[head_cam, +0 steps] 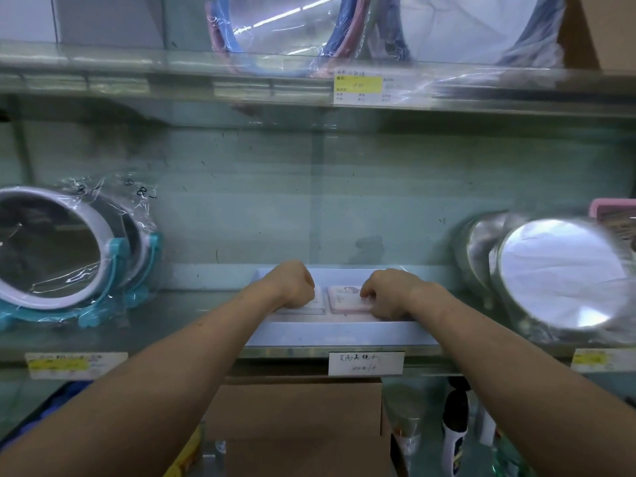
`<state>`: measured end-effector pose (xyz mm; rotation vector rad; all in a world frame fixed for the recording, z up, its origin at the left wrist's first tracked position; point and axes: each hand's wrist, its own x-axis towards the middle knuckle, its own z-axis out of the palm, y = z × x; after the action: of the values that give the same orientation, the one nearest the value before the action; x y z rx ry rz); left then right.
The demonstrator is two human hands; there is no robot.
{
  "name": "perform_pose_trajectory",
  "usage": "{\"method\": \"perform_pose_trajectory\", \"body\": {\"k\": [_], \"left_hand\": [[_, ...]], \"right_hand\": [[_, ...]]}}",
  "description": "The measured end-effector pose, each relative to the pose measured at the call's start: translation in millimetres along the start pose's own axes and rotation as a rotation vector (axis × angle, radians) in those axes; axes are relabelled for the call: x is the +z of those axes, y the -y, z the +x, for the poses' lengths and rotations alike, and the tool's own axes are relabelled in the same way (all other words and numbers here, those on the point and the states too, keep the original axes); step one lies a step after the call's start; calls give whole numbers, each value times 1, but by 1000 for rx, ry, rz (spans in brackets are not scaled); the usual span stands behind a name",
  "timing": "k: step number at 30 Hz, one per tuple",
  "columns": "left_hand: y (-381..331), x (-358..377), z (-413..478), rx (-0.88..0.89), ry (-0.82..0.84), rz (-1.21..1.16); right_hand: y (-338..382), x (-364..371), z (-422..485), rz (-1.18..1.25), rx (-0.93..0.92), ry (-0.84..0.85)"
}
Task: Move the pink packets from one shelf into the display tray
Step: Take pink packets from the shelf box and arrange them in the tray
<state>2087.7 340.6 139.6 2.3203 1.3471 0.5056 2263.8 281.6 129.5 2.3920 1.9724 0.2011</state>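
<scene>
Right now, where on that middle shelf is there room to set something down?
Bare shelf between the teal-stand mirror and the tray, and the tray's rear strip looks free. Crowded: tray front, where left hand and right hand partly cover pink packets; silver mirrors crowd the right.

On the left stand 2 round mirrors (pixel 69 256) on teal stands, wrapped in clear plastic. On the right, 2 silver round mirrors (pixel 561 273) lean back, a pink item (pixel 616 208) behind them. A handwritten label (pixel 366 363) sits on the rail, flanked by yellow price tags (pixel 75 364). Below are a cardboard box (pixel 299 425) and a dark bottle (pixel 456 428). Above, plastic-wrapped hoops (pixel 275 32) lie over another yellow tag (pixel 363 86).
</scene>
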Motion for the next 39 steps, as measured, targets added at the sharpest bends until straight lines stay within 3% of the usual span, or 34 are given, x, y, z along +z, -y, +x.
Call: {"method": "perform_pose_trajectory", "body": {"k": [6,9,11,12,14,15,17,21,24,27,29,32,35,39], "left_hand": [[-19,3,3,81,16,-129],[-25,0,8,86,-69,-314],[-26,-6,13,10,-93,-578],[-26,-8,14,-20,-53,-703],[-26,-10,13,0,61,-847],[-27,-10,10,31,80,-868],[-27,-16,2,102,35,-731],[-22,-42,-14,276,83,22],[-21,-49,-22,275,139,401],[-18,-44,-23,221,193,627],[-15,-46,-25,163,283,620],[-10,-56,-27,30,486,352],[-8,-57,-29,0,526,284],[-9,-51,-28,-53,549,306]], "right_hand": [[-2,-10,-7,-63,-16,-146],[-11,-26,-9,32,2,-345],[-14,-34,-11,352,17,-472],[-13,-38,-13,626,21,-494],[-7,-41,-20,1140,7,-393],[-6,-41,-22,1252,0,-317],[-6,-38,-24,1238,11,-179],[-16,-32,-26,1236,33,-102],[-5,-30,-29,1067,-54,-31],[17,-30,-30,872,-149,92],[28,-32,-30,831,-161,176],[33,-36,-31,737,-164,316],[34,-43,-32,663,-155,416],[32,-50,-31,634,-109,381]]}}
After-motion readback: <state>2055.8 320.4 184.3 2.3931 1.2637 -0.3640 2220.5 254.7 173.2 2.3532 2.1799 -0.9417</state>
